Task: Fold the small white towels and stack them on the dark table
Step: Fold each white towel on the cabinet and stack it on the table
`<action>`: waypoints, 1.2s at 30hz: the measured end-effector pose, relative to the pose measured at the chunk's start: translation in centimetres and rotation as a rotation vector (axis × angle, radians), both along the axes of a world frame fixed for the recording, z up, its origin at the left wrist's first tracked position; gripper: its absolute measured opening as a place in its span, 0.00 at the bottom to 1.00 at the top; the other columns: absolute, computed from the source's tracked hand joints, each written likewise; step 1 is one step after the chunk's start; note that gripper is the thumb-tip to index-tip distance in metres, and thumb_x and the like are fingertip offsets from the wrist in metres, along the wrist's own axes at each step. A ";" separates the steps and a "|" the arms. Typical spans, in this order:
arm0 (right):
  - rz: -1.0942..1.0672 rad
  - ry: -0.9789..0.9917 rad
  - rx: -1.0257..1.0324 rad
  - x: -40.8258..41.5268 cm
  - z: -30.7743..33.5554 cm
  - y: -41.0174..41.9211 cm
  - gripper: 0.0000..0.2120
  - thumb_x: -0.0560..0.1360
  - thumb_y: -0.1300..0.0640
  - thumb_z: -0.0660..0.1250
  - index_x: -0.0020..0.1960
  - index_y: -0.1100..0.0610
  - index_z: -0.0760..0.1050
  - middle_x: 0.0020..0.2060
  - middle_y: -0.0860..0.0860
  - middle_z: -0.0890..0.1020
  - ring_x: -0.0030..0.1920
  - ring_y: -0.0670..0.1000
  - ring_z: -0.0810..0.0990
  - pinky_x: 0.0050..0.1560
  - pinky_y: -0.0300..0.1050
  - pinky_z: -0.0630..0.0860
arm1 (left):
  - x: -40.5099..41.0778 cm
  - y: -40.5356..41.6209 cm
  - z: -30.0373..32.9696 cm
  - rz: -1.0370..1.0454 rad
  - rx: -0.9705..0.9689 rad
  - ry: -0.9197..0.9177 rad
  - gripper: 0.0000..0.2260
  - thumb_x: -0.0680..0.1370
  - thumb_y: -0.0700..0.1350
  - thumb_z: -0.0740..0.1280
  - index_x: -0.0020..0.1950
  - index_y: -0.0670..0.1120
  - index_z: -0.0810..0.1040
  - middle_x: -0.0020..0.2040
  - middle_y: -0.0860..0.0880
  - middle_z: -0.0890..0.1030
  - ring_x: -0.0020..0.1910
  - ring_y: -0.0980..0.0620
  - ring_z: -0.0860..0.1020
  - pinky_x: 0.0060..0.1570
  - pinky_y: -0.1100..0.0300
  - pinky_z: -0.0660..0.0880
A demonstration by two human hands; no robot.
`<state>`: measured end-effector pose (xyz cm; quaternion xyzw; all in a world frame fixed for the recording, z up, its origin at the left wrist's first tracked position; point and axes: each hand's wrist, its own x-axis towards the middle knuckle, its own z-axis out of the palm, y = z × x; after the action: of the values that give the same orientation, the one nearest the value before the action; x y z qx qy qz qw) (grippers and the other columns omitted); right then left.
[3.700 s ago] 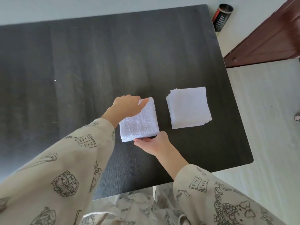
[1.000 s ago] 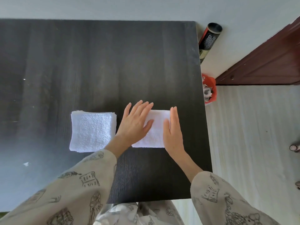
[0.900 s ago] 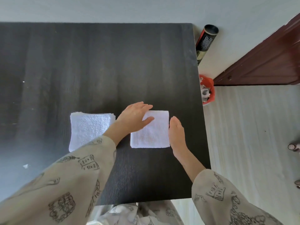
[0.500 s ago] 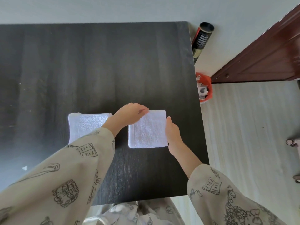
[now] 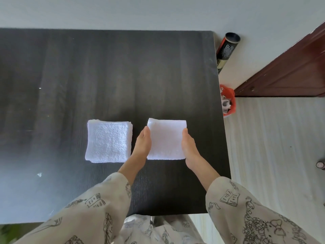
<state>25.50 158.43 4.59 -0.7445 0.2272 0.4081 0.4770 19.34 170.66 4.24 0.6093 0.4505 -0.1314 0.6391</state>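
The folded towel (image 5: 166, 139) lies flat on the dark table (image 5: 105, 76) near its right edge, framed between the left hand (image 5: 142, 144) and the right hand (image 5: 188, 145) — both with fingers straight, pressed edge-on against its sides. Half a second ago the left hand's fingertips lay curled on the towel's top left corner; now that hand stands along the left side. Just left of the left hand lies the stack of towels (image 5: 109, 140) — beyond the table's right edge, a red bin (image 5: 229, 101) holds crumpled scraps.
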 end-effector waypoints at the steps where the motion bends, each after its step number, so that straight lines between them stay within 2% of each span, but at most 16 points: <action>1: 0.005 -0.004 0.005 -0.1 0.1 0.2 0.23 0.81 0.44 0.43 0.66 0.55 0.67 0.61 0.53 0.72 0.54 0.52 0.71 0.53 0.46 0.66 | -0.1 0.2 0.1 -0.017 -0.017 0.003 0.23 0.80 0.58 0.44 0.61 0.49 0.72 0.56 0.49 0.76 0.57 0.49 0.74 0.62 0.47 0.70; 6: 0.023 0.008 -0.021 -0.3 0.6 0.8 0.25 0.81 0.43 0.43 0.70 0.54 0.64 0.64 0.54 0.72 0.57 0.53 0.72 0.54 0.46 0.68 | -0.7 1.1 1.2 -0.085 -0.097 0.016 0.25 0.80 0.60 0.41 0.66 0.51 0.69 0.59 0.49 0.75 0.59 0.50 0.74 0.65 0.46 0.69; 11: 0.048 0.015 -0.009 -0.8 1.0 0.5 0.24 0.82 0.44 0.42 0.68 0.55 0.65 0.60 0.53 0.74 0.56 0.53 0.73 0.54 0.45 0.70 | -1.6 1.1 1.9 -0.016 -0.219 0.035 0.25 0.81 0.58 0.42 0.65 0.48 0.72 0.59 0.47 0.77 0.59 0.49 0.74 0.65 0.49 0.68; 14: 0.190 -0.219 -0.144 -1.0 0.3 0.2 0.22 0.81 0.45 0.44 0.63 0.56 0.67 0.59 0.54 0.71 0.59 0.53 0.72 0.57 0.49 0.69 | -2.3 0.7 1.8 0.106 -0.196 0.095 0.20 0.82 0.54 0.44 0.54 0.46 0.72 0.51 0.49 0.76 0.50 0.53 0.74 0.63 0.54 0.67; 16: 0.356 -0.435 -0.256 -0.5 0.4 0.3 0.22 0.81 0.46 0.46 0.68 0.55 0.65 0.66 0.54 0.68 0.66 0.54 0.67 0.65 0.50 0.65 | -3.0 0.3 1.8 0.220 -0.223 0.155 0.12 0.83 0.49 0.47 0.46 0.46 0.66 0.41 0.54 0.69 0.40 0.57 0.69 0.60 0.57 0.64; 17: 0.446 -0.516 -0.284 0.0 0.6 0.4 0.22 0.82 0.48 0.47 0.72 0.56 0.61 0.70 0.53 0.65 0.70 0.53 0.64 0.69 0.50 0.61 | -3.2 0.1 1.8 0.286 -0.276 0.178 0.10 0.82 0.47 0.49 0.44 0.46 0.64 0.40 0.54 0.68 0.41 0.55 0.68 0.65 0.55 0.62; 19: 0.661 -0.684 -0.336 1.2 1.0 1.2 0.22 0.82 0.51 0.48 0.73 0.57 0.60 0.72 0.52 0.64 0.72 0.52 0.61 0.74 0.52 0.53 | -4.1 -0.2 1.7 0.466 -0.468 0.203 0.10 0.81 0.44 0.52 0.40 0.45 0.64 0.52 0.47 0.75 0.54 0.51 0.72 0.72 0.51 0.56; 21: 0.871 -0.827 -0.400 2.5 1.0 2.2 0.21 0.82 0.52 0.47 0.72 0.58 0.64 0.70 0.52 0.67 0.72 0.52 0.62 0.74 0.55 0.50 | -4.7 -0.4 2.4 0.627 -0.666 0.221 0.12 0.80 0.43 0.51 0.53 0.38 0.70 0.71 0.40 0.65 0.70 0.43 0.63 0.73 0.49 0.53; 22: 0.951 -0.836 -0.395 3.1 0.9 2.8 0.20 0.82 0.53 0.47 0.69 0.58 0.67 0.68 0.53 0.70 0.70 0.53 0.65 0.72 0.56 0.53 | -4.8 -0.5 2.6 0.696 -0.741 0.224 0.18 0.80 0.44 0.50 0.65 0.35 0.64 0.74 0.39 0.58 0.73 0.41 0.57 0.73 0.48 0.52; 24: 1.121 -0.760 -0.385 3.6 1.0 3.7 0.15 0.81 0.57 0.47 0.54 0.60 0.72 0.53 0.54 0.78 0.56 0.56 0.75 0.61 0.53 0.66 | -4.7 -0.8 2.7 0.816 -0.851 0.216 0.25 0.81 0.46 0.49 0.74 0.35 0.50 0.75 0.38 0.52 0.74 0.39 0.52 0.72 0.45 0.51; 25: 1.186 -0.708 -0.406 3.7 1.2 4.1 0.11 0.81 0.60 0.47 0.46 0.60 0.67 0.43 0.54 0.76 0.46 0.56 0.74 0.52 0.51 0.69 | -4.5 -1.0 2.8 0.856 -0.904 0.206 0.25 0.81 0.47 0.49 0.74 0.35 0.49 0.75 0.37 0.52 0.74 0.39 0.52 0.72 0.45 0.51; 27: 1.190 -0.648 -0.419 3.8 1.5 4.5 0.11 0.81 0.62 0.48 0.40 0.57 0.59 0.37 0.54 0.71 0.40 0.56 0.72 0.46 0.51 0.71 | -4.2 -1.1 3.0 0.931 -0.975 0.192 0.23 0.81 0.49 0.50 0.71 0.36 0.57 0.74 0.37 0.58 0.73 0.39 0.57 0.72 0.47 0.54; 29: 1.207 -0.642 -0.408 3.8 1.8 4.9 0.17 0.81 0.63 0.49 0.35 0.54 0.54 0.35 0.54 0.69 0.39 0.56 0.72 0.47 0.52 0.72 | -4.0 -1.0 2.9 0.992 -1.053 0.193 0.20 0.80 0.50 0.51 0.63 0.37 0.64 0.69 0.38 0.67 0.69 0.40 0.65 0.70 0.49 0.60; 32: 1.225 -0.630 -0.379 3.8 2.1 5.0 0.20 0.81 0.62 0.50 0.33 0.50 0.48 0.30 0.51 0.64 0.36 0.55 0.69 0.44 0.51 0.72 | -4.0 -0.8 3.0 1.018 -1.115 0.169 0.21 0.79 0.52 0.53 0.66 0.40 0.66 0.64 0.38 0.72 0.64 0.36 0.70 0.68 0.46 0.64; 34: 1.199 -0.614 -0.360 3.7 1.9 5.0 0.15 0.81 0.63 0.50 0.36 0.53 0.53 0.29 0.50 0.63 0.36 0.54 0.69 0.53 0.54 0.72 | -4.1 -0.7 3.1 1.001 -1.126 0.160 0.22 0.80 0.52 0.53 0.68 0.40 0.65 0.64 0.37 0.72 0.64 0.35 0.69 0.68 0.45 0.63; 36: 1.158 -0.619 -0.357 3.8 1.3 4.8 0.08 0.80 0.62 0.48 0.42 0.55 0.55 0.29 0.49 0.65 0.38 0.54 0.72 0.67 0.61 0.62 | -4.3 -0.6 3.5 0.949 -1.074 0.181 0.24 0.81 0.51 0.51 0.71 0.37 0.60 0.70 0.36 0.65 0.70 0.37 0.63 0.71 0.46 0.58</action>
<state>29.34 163.20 5.90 -0.8959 -0.2910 0.3220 0.0946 15.03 170.07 7.72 -0.0634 0.5911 -0.0931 0.7987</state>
